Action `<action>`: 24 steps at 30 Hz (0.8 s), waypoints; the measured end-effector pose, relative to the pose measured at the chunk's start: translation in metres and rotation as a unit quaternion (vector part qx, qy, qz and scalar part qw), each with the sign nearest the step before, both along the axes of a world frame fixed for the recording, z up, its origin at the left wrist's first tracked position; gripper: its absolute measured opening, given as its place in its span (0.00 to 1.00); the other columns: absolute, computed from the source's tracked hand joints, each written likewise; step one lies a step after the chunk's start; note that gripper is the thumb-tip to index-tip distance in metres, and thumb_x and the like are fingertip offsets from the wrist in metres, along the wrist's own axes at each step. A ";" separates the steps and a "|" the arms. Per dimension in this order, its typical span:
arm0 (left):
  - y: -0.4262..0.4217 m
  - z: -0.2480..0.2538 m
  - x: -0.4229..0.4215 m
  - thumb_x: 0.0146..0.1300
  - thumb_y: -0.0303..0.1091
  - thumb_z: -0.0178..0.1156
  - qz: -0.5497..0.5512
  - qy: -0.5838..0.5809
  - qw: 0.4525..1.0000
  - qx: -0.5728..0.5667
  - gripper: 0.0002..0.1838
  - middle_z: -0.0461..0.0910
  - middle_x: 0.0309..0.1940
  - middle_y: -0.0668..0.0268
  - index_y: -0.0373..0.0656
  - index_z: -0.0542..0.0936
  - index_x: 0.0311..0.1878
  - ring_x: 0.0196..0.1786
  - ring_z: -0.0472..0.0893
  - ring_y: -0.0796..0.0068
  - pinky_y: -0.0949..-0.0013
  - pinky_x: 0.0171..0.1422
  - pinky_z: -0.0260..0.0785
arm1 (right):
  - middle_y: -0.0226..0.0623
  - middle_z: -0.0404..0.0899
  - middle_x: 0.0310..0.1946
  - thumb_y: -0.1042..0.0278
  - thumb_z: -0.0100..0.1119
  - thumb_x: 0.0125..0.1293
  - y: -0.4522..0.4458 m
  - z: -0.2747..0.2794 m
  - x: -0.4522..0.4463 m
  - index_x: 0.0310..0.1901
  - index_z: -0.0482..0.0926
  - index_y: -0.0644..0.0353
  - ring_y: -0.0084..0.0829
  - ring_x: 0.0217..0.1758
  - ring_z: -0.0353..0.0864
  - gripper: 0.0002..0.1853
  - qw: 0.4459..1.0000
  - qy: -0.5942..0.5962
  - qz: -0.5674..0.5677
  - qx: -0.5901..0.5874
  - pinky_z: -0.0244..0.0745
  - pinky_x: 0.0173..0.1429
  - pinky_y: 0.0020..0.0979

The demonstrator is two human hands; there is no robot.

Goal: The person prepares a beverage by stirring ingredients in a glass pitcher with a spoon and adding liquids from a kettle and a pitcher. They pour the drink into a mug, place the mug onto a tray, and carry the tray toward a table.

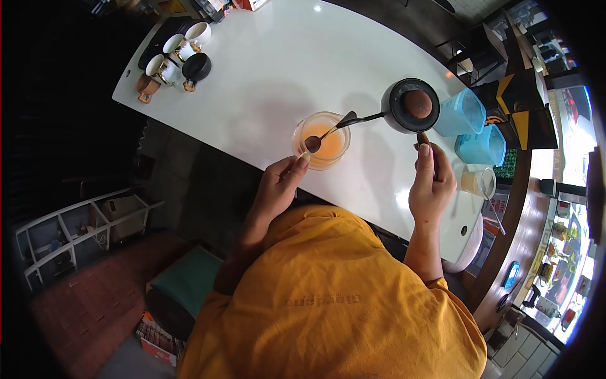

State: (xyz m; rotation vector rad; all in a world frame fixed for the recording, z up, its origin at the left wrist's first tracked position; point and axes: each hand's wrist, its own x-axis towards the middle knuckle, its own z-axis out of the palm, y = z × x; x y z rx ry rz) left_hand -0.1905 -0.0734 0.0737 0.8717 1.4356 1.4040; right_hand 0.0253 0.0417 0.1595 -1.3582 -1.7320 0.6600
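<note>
My left hand is closed on the near rim of a clear glass cup, thumb on top, with orange liquid inside. A metal spoon leans in this cup, its bowl at the liquid. My right hand grips the short handle of a round black cup, held to the right of the glass. Something brown and round shows inside the black cup. A dark, thin shaft runs between the black cup and the spoon; I cannot tell which it belongs to.
Several cups, among them a white cup and a black mug, stand at the table's far left. Two blue containers and a clear cup are at the right. The white table ends near my shirt.
</note>
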 end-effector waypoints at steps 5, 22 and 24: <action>0.001 -0.005 0.005 0.72 0.43 0.53 -0.005 0.002 1.000 -0.002 0.20 0.62 0.20 0.81 0.38 0.75 0.29 0.25 0.57 0.90 0.79 0.27 0.49 | 0.29 0.72 0.19 0.63 0.55 0.71 -0.003 0.002 0.007 0.44 0.81 0.69 0.15 0.23 0.65 0.15 1.000 -0.003 -0.009 -0.012 0.59 0.28 0.21; 0.006 -0.008 0.019 0.74 0.41 0.51 -0.069 -0.021 0.996 -0.044 0.19 0.68 0.25 0.75 0.36 0.74 0.31 0.31 0.64 0.84 0.77 0.37 0.59 | 0.30 0.73 0.19 0.66 0.55 0.70 -0.008 -0.003 0.027 0.43 0.80 0.70 0.16 0.23 0.66 0.13 0.999 0.011 -0.041 0.010 0.59 0.28 0.21; 0.006 -0.008 0.023 0.72 0.45 0.53 -0.048 -0.041 0.998 -0.024 0.21 0.62 0.21 0.81 0.36 0.76 0.31 0.26 0.57 0.90 0.80 0.28 0.51 | 0.29 0.73 0.19 0.66 0.55 0.70 -0.008 -0.003 0.030 0.43 0.80 0.69 0.15 0.23 0.66 0.13 0.999 0.008 -0.044 0.007 0.59 0.28 0.20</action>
